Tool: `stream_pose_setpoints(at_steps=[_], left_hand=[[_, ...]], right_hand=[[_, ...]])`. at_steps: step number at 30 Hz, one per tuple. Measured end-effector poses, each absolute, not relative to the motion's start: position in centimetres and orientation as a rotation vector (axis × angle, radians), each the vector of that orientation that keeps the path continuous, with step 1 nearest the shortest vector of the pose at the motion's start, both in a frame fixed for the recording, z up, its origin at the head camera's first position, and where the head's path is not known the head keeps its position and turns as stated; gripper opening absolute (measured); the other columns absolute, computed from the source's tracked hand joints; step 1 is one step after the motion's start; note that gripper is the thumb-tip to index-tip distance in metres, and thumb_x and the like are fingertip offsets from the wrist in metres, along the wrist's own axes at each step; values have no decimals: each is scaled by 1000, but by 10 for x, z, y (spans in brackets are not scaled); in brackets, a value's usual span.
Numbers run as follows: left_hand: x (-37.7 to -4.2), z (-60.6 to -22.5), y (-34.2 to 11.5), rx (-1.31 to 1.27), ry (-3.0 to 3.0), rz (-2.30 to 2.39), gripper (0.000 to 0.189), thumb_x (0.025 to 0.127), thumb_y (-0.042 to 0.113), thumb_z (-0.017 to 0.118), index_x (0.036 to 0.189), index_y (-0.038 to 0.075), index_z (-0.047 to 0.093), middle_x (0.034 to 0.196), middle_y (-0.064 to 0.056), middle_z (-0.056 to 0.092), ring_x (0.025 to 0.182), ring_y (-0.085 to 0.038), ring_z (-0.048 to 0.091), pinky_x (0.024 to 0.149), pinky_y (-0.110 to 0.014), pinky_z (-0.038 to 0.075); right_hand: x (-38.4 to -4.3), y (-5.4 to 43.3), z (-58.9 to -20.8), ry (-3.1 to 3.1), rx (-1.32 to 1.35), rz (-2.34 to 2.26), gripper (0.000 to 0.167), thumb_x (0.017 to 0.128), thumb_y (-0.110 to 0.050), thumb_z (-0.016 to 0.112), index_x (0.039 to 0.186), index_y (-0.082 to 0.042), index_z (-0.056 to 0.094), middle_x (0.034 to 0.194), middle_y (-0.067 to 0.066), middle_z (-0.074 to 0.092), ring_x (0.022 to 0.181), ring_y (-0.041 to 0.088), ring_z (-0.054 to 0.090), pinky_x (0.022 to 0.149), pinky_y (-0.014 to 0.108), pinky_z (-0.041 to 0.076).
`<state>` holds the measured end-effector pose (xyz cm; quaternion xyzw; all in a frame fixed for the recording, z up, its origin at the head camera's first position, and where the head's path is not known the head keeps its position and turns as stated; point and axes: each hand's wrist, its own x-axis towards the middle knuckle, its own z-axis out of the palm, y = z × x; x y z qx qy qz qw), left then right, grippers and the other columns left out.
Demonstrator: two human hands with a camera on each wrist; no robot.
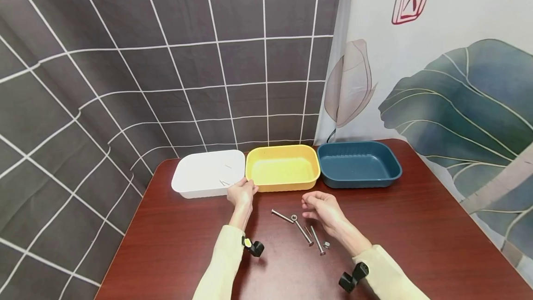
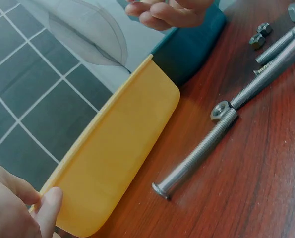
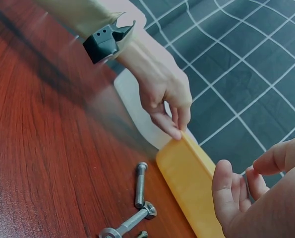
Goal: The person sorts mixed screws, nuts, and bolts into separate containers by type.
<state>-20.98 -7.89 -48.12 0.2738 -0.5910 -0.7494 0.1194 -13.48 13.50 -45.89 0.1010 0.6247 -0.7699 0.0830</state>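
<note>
My left hand (image 1: pixel 241 193) pinches the rim of the yellow tray (image 1: pixel 283 186) at its near left corner, thumb outside on the wall in the left wrist view. My right hand (image 1: pixel 326 211) is over the table in front of the yellow and blue trays, its fingers loosely bent and nothing visible in them. Several metal bolts lie between the hands: one bolt (image 1: pixel 282 216) nearest the yellow tray, another bolt (image 1: pixel 317 240) nearer the right wrist. A nut (image 2: pixel 220 111) sits by the bolt ends, and smaller nuts (image 2: pixel 257 41) lie further right in the left wrist view.
On the left, the white tray (image 1: pixel 195 192) holds a few thin metal pieces (image 1: pixel 224 183). To the right stands the blue tray (image 1: pixel 360 183), in line with the other two along the back of the brown table (image 1: pixel 166 244). Behind hang a grid curtain and a printed one.
</note>
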Motion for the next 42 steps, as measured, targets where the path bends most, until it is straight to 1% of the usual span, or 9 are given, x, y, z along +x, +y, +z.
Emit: stream_pose_setpoints(at_steps=[7, 11, 16, 21, 25, 30, 33, 38, 42], left_hand=[[-211, -482, -81, 827, -1671, -2288, 42, 79, -14, 62, 120, -9, 67, 116, -31, 64, 63, -16, 71, 67, -27, 63], [-213, -483, -82, 833, -1649, -2315, 44, 79, -14, 62, 122, -9, 67, 118, -31, 64, 66, -17, 71, 68, -27, 63], [-214, -483, -83, 824, -1650, -2315, 43, 79, -14, 62, 122, -9, 67, 120, -31, 63, 68, -17, 72, 68, -27, 63], [-214, -484, -83, 819, -1651, -2318, 43, 80, -14, 62, 122, -9, 67, 122, -30, 62, 70, -18, 72, 69, -27, 63], [-215, -485, -83, 811, -1643, -2328, 42, 81, -13, 63, 123, -10, 66, 123, -30, 61, 73, -19, 73, 70, -28, 63], [-214, -486, -84, 818, -1636, -2338, 42, 81, -13, 63, 123, -10, 66, 123, -30, 62, 74, -20, 73, 70, -28, 63], [-214, -486, -84, 818, -1631, -2344, 43, 81, -13, 63, 124, -10, 65, 124, -30, 61, 74, -20, 73, 70, -28, 63], [-212, -487, -84, 816, -1628, -2360, 44, 82, -14, 63, 125, -10, 64, 124, -31, 61, 72, -19, 72, 70, -28, 63], [-212, -487, -85, 813, -1626, -2367, 43, 82, -13, 63, 125, -9, 64, 124, -30, 61, 73, -19, 73, 71, -28, 63]], right_hand=[[-134, 135, -460, 1865, 295, -2298, 11, 96, 3, 54, 97, 8, 64, 87, 11, 64, 74, 13, 61, 61, 24, 61], [-135, 134, -461, 1883, 285, -2284, 11, 95, 4, 53, 97, 8, 64, 88, 12, 63, 74, 14, 61, 62, 25, 61], [-137, 133, -463, 2001, 285, -2231, 11, 92, 7, 54, 96, 10, 63, 87, 12, 62, 73, 14, 60, 60, 26, 61], [-138, 132, -468, 2160, 283, -2119, 11, 88, 9, 56, 97, 11, 63, 83, 12, 64, 67, 16, 61, 56, 26, 60], [-135, 131, -472, 2310, 238, -1984, 11, 85, 7, 60, 95, 9, 65, 76, 7, 62, 58, 18, 60, 55, 30, 60], [-126, 130, -476, 2557, 123, -1743, 7, 80, 4, 67, 86, 1, 66, 70, 3, 64, 56, 22, 63, 51, 29, 57], [-121, 131, -478, 2679, 48, -1618, 9, 77, 3, 70, 84, -1, 66, 70, 3, 66, 58, 19, 63, 49, 26, 55], [-112, 130, -480, 2801, -23, -1442, 12, 75, 1, 74, 82, -4, 66, 70, 0, 65, 59, 10, 60, 54, 25, 52], [-107, 128, -480, 2822, -38, -1384, 11, 75, 0, 74, 81, -5, 66, 69, -1, 64, 59, 10, 59, 55, 26, 53]])
